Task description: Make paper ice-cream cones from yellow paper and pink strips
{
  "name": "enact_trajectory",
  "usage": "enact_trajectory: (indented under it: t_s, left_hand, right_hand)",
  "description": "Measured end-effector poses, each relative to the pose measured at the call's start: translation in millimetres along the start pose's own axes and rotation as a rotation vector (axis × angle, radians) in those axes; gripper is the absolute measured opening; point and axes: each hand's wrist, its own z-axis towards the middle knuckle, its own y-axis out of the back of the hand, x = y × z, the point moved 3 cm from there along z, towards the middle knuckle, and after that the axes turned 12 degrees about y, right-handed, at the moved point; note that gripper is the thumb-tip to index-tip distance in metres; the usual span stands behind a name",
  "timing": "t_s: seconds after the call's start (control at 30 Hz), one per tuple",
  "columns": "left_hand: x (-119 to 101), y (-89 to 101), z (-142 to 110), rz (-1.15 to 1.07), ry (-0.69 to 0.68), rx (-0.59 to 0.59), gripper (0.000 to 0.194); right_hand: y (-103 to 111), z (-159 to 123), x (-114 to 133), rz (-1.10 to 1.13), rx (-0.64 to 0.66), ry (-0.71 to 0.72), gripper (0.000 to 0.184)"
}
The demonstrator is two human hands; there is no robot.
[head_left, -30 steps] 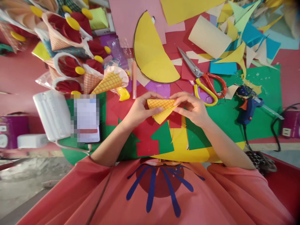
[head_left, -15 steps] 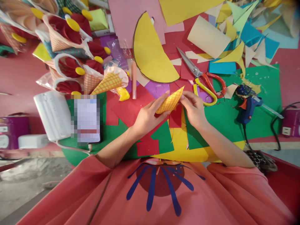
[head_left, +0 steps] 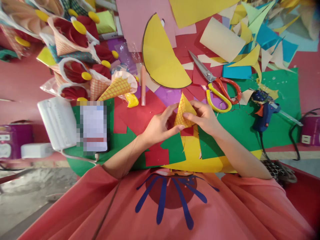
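A small yellow paper cone (head_left: 180,116) with an orange criss-cross pattern stands point-up between my hands, its plain yellow side facing right. My left hand (head_left: 158,127) closes on its lower left, thumb at the bottom edge and fingers behind. My right hand (head_left: 206,117) grips the right side, thumb pressed on the front and fingers behind. Under the cone lie red paper pieces (head_left: 143,115) and a yellow strip (head_left: 191,145). Beyond my right hand, scissors (head_left: 208,76) with red and yellow handles lie partly spread.
Finished paper cones (head_left: 117,85) crowd the upper left. A phone (head_left: 93,128) and white power bank (head_left: 57,123) lie left. A blue glue gun (head_left: 265,116) with its cord lies right. A yellow half-disc (head_left: 162,56) and paper scraps (head_left: 268,35) cover the far side.
The cone has turned from leaning right to pointing upward, showing its plain side. My right hand has moved from its tip to its side, thumb now across the front.
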Motion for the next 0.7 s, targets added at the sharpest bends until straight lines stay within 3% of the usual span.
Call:
enact_trajectory:
  t_s: [0.17, 0.33, 0.47, 0.7]
  left_hand:
    - [0, 3.1, 5, -0.321, 0.065, 0.02, 0.036]
    - [-3, 5.4, 11, -0.527, 0.173, -0.011, 0.041]
    - [-3, 9.5, 13, -0.555, 0.2, -0.083, 0.045]
    - [-2, 12.7, 13, -0.571, 0.144, -0.147, 0.039]
  right_hand:
    - [-3, 0, 5, 0.033, 0.226, -0.09, 0.029]
    - [1, 2, 3, -0.054, 0.056, -0.002, 0.028]
    - [5, 2, 1, -0.065, -0.057, 0.09, 0.035]
    - [6, 1, 1, -0.085, -0.022, 0.073, 0.025]
